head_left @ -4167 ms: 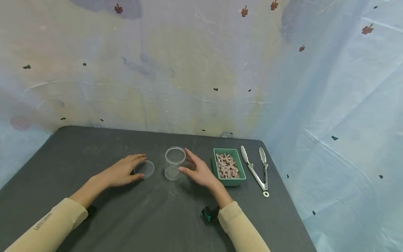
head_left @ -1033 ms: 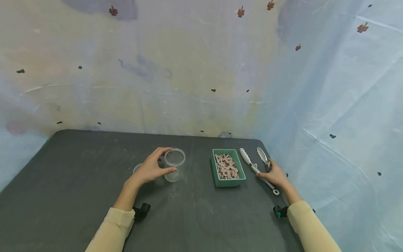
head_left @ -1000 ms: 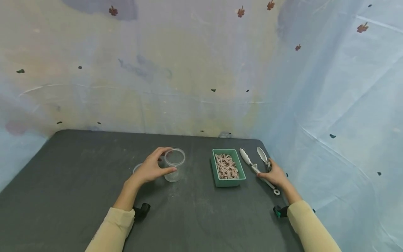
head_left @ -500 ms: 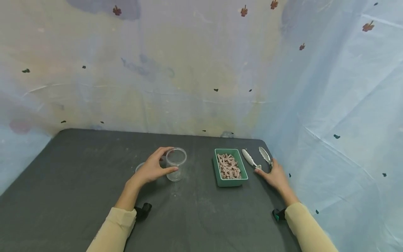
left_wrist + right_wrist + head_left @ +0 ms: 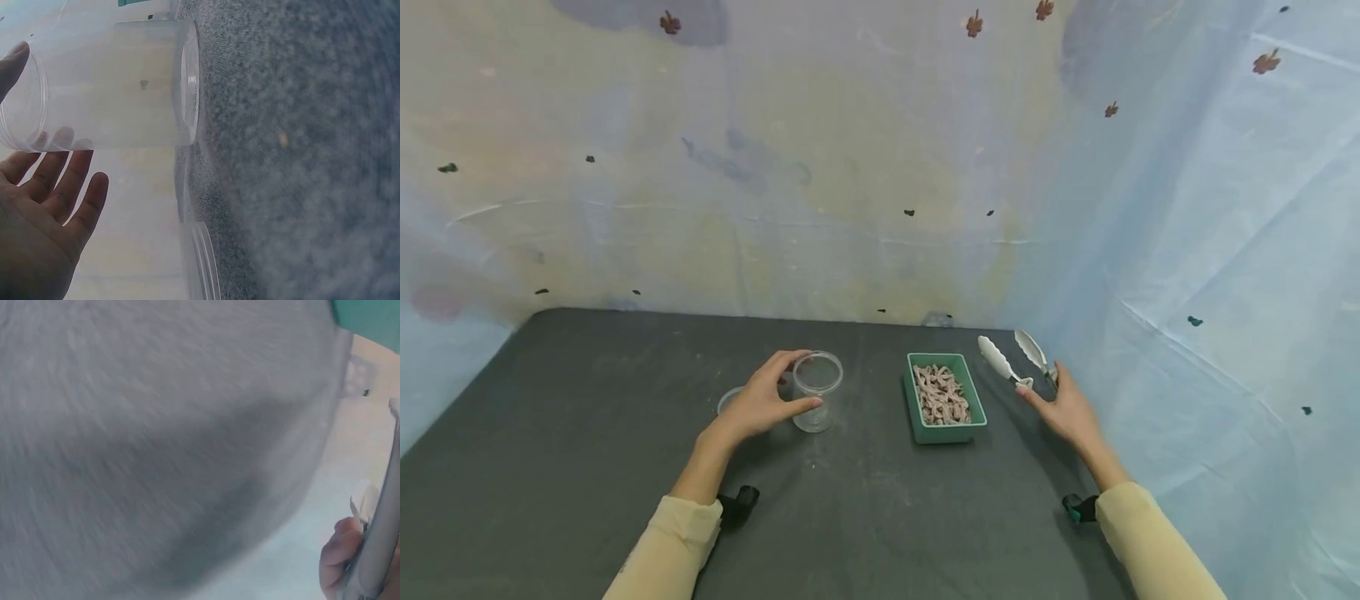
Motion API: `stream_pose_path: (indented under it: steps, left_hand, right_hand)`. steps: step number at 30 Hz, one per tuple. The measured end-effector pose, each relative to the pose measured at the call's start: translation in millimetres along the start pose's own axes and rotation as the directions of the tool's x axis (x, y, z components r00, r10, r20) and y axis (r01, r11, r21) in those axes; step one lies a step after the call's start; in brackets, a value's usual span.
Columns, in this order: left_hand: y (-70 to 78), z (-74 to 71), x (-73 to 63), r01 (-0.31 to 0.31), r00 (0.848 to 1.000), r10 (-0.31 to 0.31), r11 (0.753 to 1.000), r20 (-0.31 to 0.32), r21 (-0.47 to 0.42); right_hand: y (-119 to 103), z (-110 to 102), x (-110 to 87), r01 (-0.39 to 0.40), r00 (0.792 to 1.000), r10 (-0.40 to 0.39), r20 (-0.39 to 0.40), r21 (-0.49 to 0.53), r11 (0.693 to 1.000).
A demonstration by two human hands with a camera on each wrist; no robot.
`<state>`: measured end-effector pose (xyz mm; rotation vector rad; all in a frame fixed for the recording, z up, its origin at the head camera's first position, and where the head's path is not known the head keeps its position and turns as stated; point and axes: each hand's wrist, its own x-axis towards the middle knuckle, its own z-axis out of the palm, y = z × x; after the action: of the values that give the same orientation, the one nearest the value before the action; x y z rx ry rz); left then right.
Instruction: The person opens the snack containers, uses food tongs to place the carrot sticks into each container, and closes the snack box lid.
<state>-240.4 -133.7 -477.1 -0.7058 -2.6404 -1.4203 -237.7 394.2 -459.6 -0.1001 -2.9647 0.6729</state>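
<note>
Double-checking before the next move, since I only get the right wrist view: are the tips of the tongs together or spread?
Observer: In the head view, the tongs have their tips spread apart.
Operator: I see just a corner of the green box. What's inside?
Observer: A pile of pale brown strips.
Operator: And what is the left hand doing?
Observer: It holds the clear jar near the rim.

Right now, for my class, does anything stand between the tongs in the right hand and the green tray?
Nothing visible does: in the head view, only dark table shows between the tongs and the green tray, and the strips inside lie uncovered.
</note>
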Motion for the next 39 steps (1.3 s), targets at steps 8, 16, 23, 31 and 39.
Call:
stream_pose_path:
  steps: [8,16,23,31,39]
  left_hand:
    - [-0.8,-0.2,0.4,-0.005,1.0,0.005,1.0,0.001,0.004]
    - [-2.1,0.3,-0.6,-0.022,1.0,0.022,1.0,-0.013,0.0]
    - [-0.6,0.0,-0.2,0.002,1.0,-0.002,1.0,0.005,-0.004]
    - [-0.7,-0.4,-1.5,-0.009,1.0,0.009,1.0,-0.004,0.002]
    - [0.3,-1.1,-1.3,0.001,1.0,-0.001,1.0,0.001,-0.001]
  right_hand:
    - [-17.9,-33.6,-6.1,0.169,0.986,-0.168,0.011,-0.081,0.982]
    - [-42.6,-58.0,-14.2,0.294,0.955,-0.281,0.095,-0.177,0.939]
    - [-62.3,-74.2,-14.9,0.393,0.912,-0.353,0.21,-0.2,0.897]
    - [-82.6,-80.8,-9.8,0.422,0.868,-0.341,0.362,-0.172,0.89]
    - [-96.0,-79.4,1.2,0.482,0.807,-0.361,0.468,-0.168,0.86]
